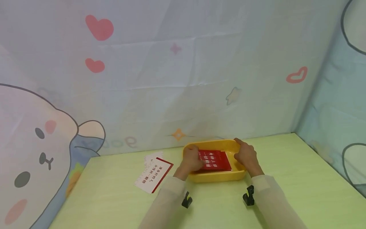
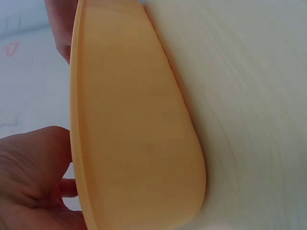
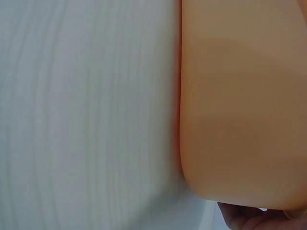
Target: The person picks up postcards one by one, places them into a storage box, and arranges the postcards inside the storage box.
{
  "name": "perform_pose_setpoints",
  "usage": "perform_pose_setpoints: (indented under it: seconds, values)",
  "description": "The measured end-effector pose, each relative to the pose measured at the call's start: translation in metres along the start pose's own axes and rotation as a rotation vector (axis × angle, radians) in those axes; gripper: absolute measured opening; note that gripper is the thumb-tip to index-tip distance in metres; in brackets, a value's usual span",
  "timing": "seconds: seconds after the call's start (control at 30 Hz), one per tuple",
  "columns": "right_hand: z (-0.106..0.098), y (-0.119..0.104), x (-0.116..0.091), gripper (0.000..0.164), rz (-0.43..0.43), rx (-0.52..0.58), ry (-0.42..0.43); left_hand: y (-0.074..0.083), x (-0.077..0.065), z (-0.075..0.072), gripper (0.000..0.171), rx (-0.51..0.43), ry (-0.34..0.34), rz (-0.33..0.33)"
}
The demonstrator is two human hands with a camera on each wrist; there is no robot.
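- White cards (image 1: 155, 175) lie outside the yellow tray (image 1: 226, 176), between its eight and nine o'clock; my left sleeve (image 1: 168, 194) comes near, so I'd watch for snagging them;
- My left hand (image 1: 193, 159) sits at the tray's nine o'clock; I cannot tell whether it pinches rim or contents; a light, sure touch suits either;
- The red card (image 1: 220, 160) lies inside; a level tray should stop it sliding;
- My right hand (image 1: 247, 156) grips the three o'clock end, thumb inside; I'd squeeze gently, so the wall doesn't flex.
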State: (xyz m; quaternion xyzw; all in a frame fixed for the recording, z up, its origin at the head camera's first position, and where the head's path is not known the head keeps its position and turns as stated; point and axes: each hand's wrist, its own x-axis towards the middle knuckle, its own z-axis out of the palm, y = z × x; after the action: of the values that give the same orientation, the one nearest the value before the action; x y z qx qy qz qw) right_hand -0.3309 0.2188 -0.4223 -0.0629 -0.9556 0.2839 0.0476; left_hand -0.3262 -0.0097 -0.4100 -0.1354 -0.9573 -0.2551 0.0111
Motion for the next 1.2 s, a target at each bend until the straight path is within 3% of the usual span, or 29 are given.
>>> perform_pose_setpoints:
  seconds: [0.23, 0.43, 0.77, 1.0, 1.2]
  values:
    - [0.0, 0.0, 0.002, 0.071, 0.013, 0.005, -0.009, 0.007, -0.003, 0.006, 0.058, 0.077, -0.013, -0.018]
    - [0.002, -0.001, 0.002, 0.071, 0.025, 0.007, -0.019, 0.009, -0.005, 0.01, 0.057, 0.042, -0.032, -0.059]
    - [0.002, 0.0, 0.001, 0.071, 0.002, -0.011, -0.011, 0.01, -0.006, 0.019, 0.059, -0.054, 0.006, -0.119]
    - [0.005, 0.0, 0.0, 0.07, 0.021, 0.016, -0.022, 0.01, -0.007, 0.027, 0.065, 0.004, 0.019, -0.14]
    - [0.002, -0.001, -0.001, 0.071, 0.022, 0.012, -0.016, 0.012, -0.007, 0.027, 0.07, -0.002, 0.006, -0.167]
